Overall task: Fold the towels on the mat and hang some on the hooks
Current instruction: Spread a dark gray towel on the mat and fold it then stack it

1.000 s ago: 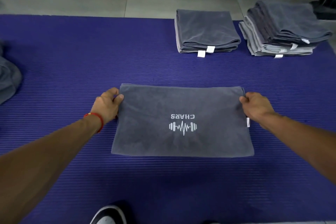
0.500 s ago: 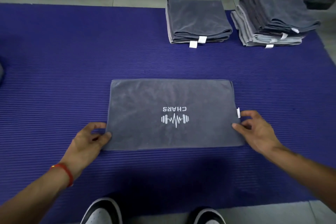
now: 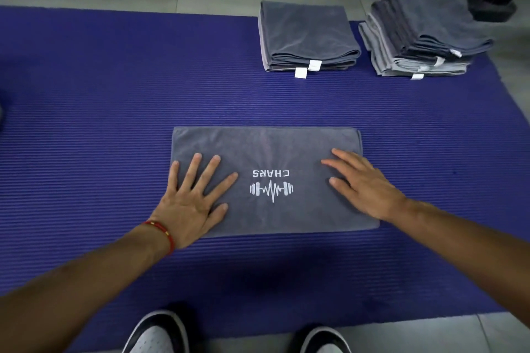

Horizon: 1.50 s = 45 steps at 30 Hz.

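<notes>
From the head camera, my left hand [image 3: 191, 203] and right hand [image 3: 364, 183] have left the side edges of the folded grey towel [image 3: 266, 152] and now press flat on it, fingers spread, gripping nothing. It lies mid-mat [image 3: 86, 123], so I judge this fold set. No hooks are visible; a dark stand is cut off top right.
</notes>
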Each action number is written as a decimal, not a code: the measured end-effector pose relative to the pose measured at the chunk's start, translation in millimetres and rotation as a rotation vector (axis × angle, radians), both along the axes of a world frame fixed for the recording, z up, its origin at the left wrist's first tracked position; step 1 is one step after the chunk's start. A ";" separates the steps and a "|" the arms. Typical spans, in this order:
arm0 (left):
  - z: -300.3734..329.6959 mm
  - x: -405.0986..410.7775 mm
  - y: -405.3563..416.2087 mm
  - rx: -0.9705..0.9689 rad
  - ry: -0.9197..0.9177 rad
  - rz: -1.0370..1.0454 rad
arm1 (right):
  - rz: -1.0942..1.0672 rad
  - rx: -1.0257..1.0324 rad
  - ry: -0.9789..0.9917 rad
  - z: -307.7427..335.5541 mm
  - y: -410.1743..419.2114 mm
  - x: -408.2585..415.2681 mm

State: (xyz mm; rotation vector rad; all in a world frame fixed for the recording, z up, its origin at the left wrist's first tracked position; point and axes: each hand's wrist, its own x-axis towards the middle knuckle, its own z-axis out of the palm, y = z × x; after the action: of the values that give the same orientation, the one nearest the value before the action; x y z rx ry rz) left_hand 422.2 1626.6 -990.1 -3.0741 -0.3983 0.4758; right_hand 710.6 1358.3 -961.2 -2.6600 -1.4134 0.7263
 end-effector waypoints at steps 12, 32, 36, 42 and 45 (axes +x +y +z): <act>22.4 40.2 -48.3 -0.066 0.092 -0.260 | -0.785 0.046 0.088 -2.7 13.9 11.2; 85.7 79.1 -53.2 -0.928 -0.300 0.397 | -0.565 0.299 0.553 98.8 53.8 -21.3; 120.2 95.2 -55.2 -1.746 -0.525 1.015 | -0.373 0.393 0.578 112.4 104.0 -79.7; 85.7 58.7 -8.3 -1.229 -0.765 1.087 | -0.058 0.394 0.577 100.4 132.6 -121.9; 62.1 31.5 26.7 -0.827 -0.677 1.007 | 0.203 0.284 0.294 76.5 123.6 -115.7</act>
State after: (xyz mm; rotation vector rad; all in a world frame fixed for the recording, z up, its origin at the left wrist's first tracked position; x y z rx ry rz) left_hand 453.7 1653.3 -928.0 -3.3743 -2.2975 -0.6633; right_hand 594.9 1481.9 -884.7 -2.1220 -1.5792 0.8214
